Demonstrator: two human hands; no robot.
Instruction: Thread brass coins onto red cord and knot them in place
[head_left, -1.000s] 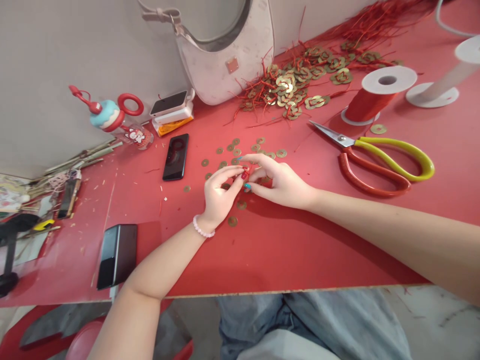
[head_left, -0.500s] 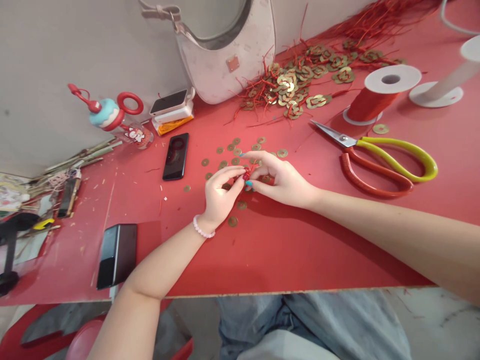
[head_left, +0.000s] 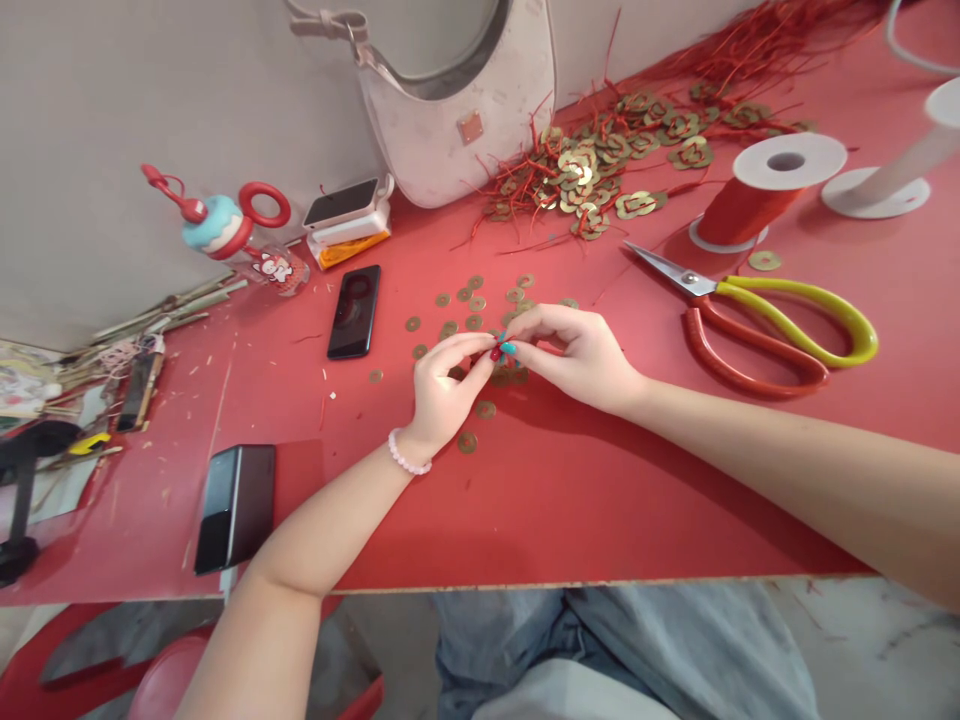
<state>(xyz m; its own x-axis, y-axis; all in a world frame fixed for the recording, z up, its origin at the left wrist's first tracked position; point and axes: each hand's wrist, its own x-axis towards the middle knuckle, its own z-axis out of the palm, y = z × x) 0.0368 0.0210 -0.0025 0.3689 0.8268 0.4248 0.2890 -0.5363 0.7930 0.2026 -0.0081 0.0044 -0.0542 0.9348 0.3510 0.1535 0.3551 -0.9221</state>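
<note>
Between my two hands is a small piece of red cord (head_left: pixel 496 352), mostly covered by my fingertips. My left hand (head_left: pixel 450 385), with a pink bead bracelet at the wrist, pinches it between thumb and forefinger. From the other side my right hand (head_left: pixel 581 350) closes thumb and forefinger on the same cord, fingertips almost touching the left ones. Loose brass coins (head_left: pixel 474 322) with holes lie on the red table around and beneath both hands. Two more coins rest just below the left fingers.
Scissors (head_left: pixel 694 283) with red and yellow handles lie to the right, near a spool of red cord (head_left: pixel 750 210). Behind are knotted coins (head_left: pixel 637 204) and a pale handbag (head_left: pixel 420 150). Leftward are a phone (head_left: pixel 355 312), a drinking bottle (head_left: pixel 274 270) and a dark folded device (head_left: pixel 251 510).
My right thumb and forefinger, apart half a second ago, have come together in a pinch at the red cord. My left hand keeps its hold.
</note>
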